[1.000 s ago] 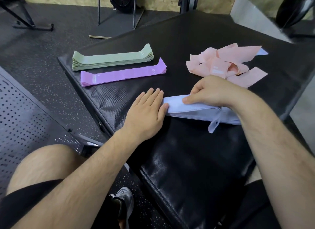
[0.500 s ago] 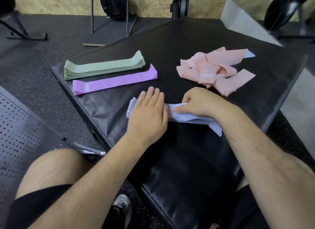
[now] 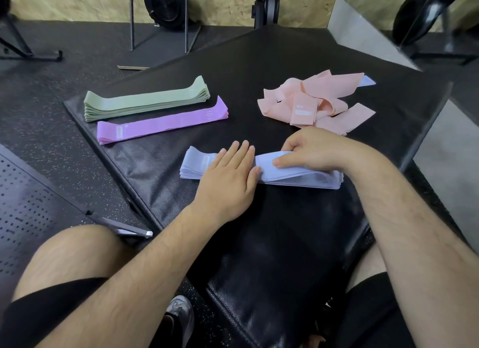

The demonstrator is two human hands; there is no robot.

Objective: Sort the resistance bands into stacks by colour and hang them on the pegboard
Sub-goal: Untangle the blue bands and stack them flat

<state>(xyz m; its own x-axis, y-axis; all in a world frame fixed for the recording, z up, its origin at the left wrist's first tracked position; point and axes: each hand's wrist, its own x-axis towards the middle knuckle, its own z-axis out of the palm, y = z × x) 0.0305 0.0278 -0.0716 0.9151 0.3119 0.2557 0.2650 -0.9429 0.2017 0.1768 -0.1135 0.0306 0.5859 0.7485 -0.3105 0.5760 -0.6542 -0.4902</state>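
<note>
Head view: the blue bands (image 3: pixel 298 175) lie stacked flat near the middle of the black mat (image 3: pixel 259 70). The left hand (image 3: pixel 228 174) presses on the stack's left half, fingers straight and together. The right hand (image 3: pixel 313 153) grips the right half, thumb on top and fingers curled over the far edge. At ten o'clock lie the purple stack (image 3: pixel 160 123) and, beyond it, the green stack (image 3: pixel 145 102). A loose pink heap (image 3: pixel 318 101) sits at one o'clock. The perforated pegboard (image 3: pixel 31 205) lies at eight o'clock.

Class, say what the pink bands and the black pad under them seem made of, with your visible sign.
Pink bands: probably woven elastic fabric, matt; they fold and crumple softly and carry a sewn-looking label. Black pad: likely vinyl or coated fabric, semi-gloss; fine grain texture catches the light.
</note>
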